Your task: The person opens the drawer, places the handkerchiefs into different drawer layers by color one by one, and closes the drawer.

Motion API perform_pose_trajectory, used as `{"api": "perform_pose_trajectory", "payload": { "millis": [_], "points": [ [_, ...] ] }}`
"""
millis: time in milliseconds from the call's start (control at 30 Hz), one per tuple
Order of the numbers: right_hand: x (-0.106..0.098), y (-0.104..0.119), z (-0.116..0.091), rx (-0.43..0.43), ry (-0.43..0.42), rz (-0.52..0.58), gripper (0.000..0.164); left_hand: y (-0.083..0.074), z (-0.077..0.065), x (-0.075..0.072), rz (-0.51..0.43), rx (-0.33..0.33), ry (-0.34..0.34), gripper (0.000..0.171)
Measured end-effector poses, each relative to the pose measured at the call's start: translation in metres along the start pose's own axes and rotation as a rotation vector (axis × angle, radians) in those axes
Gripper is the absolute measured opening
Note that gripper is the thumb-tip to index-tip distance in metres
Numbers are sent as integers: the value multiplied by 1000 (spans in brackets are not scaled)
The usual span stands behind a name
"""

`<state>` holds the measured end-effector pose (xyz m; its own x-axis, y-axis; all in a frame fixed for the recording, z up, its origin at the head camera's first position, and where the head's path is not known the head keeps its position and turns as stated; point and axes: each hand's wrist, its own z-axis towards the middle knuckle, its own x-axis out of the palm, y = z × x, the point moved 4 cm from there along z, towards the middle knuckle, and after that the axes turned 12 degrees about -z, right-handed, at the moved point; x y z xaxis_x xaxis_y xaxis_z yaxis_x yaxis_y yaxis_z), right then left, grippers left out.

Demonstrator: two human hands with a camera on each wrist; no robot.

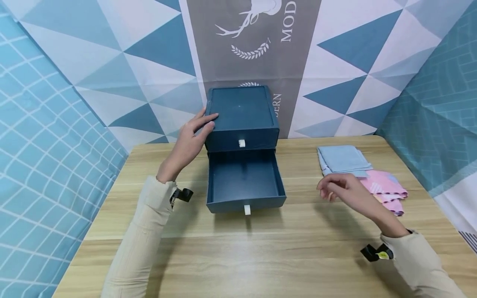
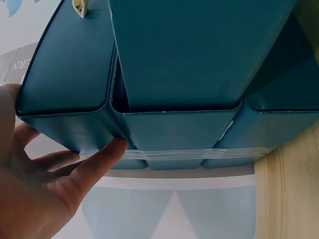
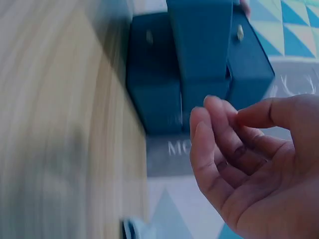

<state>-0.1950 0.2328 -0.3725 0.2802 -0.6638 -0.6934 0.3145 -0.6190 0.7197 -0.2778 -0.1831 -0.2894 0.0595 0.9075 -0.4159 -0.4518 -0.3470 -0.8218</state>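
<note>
A dark blue drawer unit [image 1: 242,107] stands at the back of the table, its tiers stacked and joined by clear tape [image 2: 189,155]. Its middle drawer [image 1: 244,178] is pulled out toward me, with a bare inside and a white pull tab [image 1: 247,210]. The top drawer front [image 1: 223,142] is closed. My left hand [image 1: 191,138] rests against the unit's upper left side, fingers extended over the edge. My right hand [image 1: 344,190] hovers over the table right of the drawer, its fingers loosely bent and holding nothing, as the right wrist view also shows.
Right of the unit lie a folded light blue cloth [image 1: 343,159] and a folded pink cloth [image 1: 385,188], partly behind my right hand. Patterned fabric [image 1: 156,54] hangs close behind the wooden table [image 1: 238,265] and along both sides.
</note>
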Motion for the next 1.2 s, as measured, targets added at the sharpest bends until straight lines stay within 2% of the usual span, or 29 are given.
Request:
{"api": "perform_pose_trajectory", "payload": {
  "millis": [133, 300, 533, 700, 867, 1200],
  "points": [
    [-19, -7, -6, -19, -119, -75, 20, 1, 0, 2, -17, 0, -15, 45],
    [-36, -13, -10, -12, -219, -178, 20, 4, -1, 2, -22, -2, -26, 46],
    [-66, -45, -14, 116, -314, -363, 32, 5, -1, 1, -26, -6, -38, 49],
    [-83, -73, -19, 194, -370, -417, 35, 4, -1, 2, -13, -1, -34, 49],
    [-89, -88, -21, 234, -352, -413, 41, 4, 0, 2, -19, 16, -36, 47],
    [-101, -108, -18, 255, -211, -507, 53, 7, 1, 3, -25, 22, -40, 45]
  ]
}}
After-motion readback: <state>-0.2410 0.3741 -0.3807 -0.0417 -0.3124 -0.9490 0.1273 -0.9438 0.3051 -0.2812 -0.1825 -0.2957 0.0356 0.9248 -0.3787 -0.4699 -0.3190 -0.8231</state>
